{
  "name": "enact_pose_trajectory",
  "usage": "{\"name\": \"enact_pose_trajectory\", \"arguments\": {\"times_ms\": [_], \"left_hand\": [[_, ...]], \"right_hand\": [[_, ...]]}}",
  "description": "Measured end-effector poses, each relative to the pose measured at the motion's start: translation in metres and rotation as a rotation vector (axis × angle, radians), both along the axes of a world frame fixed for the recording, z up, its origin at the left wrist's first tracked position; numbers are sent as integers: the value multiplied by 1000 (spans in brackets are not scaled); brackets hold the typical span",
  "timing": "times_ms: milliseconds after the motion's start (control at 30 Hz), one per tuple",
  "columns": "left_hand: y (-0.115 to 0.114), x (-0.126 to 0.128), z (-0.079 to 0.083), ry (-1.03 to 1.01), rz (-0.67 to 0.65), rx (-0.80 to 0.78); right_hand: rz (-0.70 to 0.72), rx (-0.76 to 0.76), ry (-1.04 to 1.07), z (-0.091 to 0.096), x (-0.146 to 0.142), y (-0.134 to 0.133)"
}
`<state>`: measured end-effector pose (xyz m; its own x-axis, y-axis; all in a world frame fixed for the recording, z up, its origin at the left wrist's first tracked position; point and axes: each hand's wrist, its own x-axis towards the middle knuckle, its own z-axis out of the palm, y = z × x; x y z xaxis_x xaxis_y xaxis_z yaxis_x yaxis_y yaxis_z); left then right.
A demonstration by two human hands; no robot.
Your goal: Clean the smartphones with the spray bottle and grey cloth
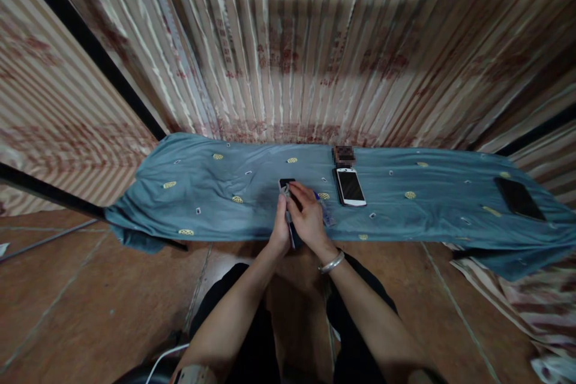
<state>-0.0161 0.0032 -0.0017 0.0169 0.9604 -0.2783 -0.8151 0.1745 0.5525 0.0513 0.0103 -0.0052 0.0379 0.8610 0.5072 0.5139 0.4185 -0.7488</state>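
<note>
My left hand [281, 229] is closed along the left side of a dark phone [294, 236], which points away from me over the cloth's front edge. My right hand [308, 217], with a silver bangle at the wrist, bends over the phone from the right. Its fingers come together with my left thumb at a small pale grey piece [285, 190] near the phone's far end; what it is stays unclear. Most of the phone is covered by my hands. Beside my right hand lies a crumpled, clear bluish wrapper [328, 215].
A blue-grey patterned cloth [261, 171] covers the long bench. Right of my hands lies a white-framed phone [351, 186] on a dark one, with a blurred-out item [344, 156] behind. A black phone [519, 198] rests far right. A striped curtain [288, 60] hangs behind.
</note>
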Motion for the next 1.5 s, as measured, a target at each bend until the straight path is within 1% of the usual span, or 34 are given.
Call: {"name": "enact_pose_trajectory", "arguments": {"times_ms": [133,233,333,500,700,867,1000,1233,1367,1500], "left_hand": [[0,-6,11,-29,22,-88],[1,-8,15,-54,10,-112],[2,-7,14,-76,-17,-155],[2,-2,9,-105,-59,-246],[-1,5,8,-112,-104,-192],[-3,7,5,-94,-148,-140],[-5,5,2,-56,-189,-111],[-9,-2,5,-32,-328,-81],[-10,-2,5,-55,-365,-79],[-11,-1,7,-63,-368,-120]], "right_hand": [[53,80,-100,-4,-3,-6],[41,107,-105,-8,-4,-11],[-3,95,-69,-11,-1,-14],[1,104,-86,-15,13,-11],[-47,115,-165,-17,30,-8],[-63,98,-198,-18,37,-8],[-74,113,-228,-21,42,-6],[-158,111,-226,-27,59,5],[-143,122,-261,-27,59,4],[-125,114,-282,-25,53,1]]}}
